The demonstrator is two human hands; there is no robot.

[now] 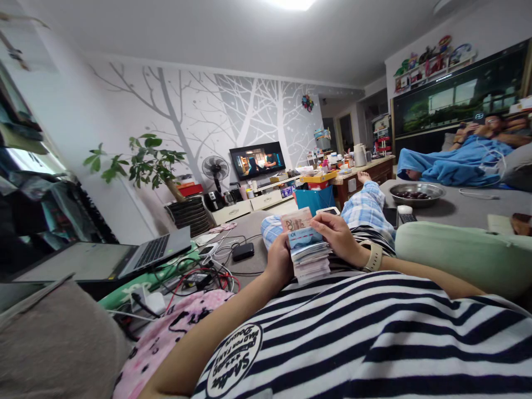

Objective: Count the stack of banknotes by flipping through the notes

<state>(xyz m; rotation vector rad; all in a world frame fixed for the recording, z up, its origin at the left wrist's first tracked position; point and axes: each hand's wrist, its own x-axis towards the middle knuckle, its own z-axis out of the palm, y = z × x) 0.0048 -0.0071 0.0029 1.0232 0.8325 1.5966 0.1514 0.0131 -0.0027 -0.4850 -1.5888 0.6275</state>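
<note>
A thick stack of banknotes (308, 252) rests upright over my striped shirt, at the middle of the head view. My left hand (277, 263) is wrapped round the stack's left side and grips it. My right hand (338, 235), with a beige watch on the wrist, is closed on the top notes, thumb and fingers pinching the upper right edge of one note that is bent up. My legs in blue checked trousers stretch out beyond the notes.
An open laptop (124, 257) lies at the left amid cables (199, 277) and a small black box (243, 251). A green cushion (457, 249) sits by my right arm. A metal bowl (417, 194) and a remote (405, 215) lie on the grey surface. Another person lies under a blue blanket (453, 163) at far right.
</note>
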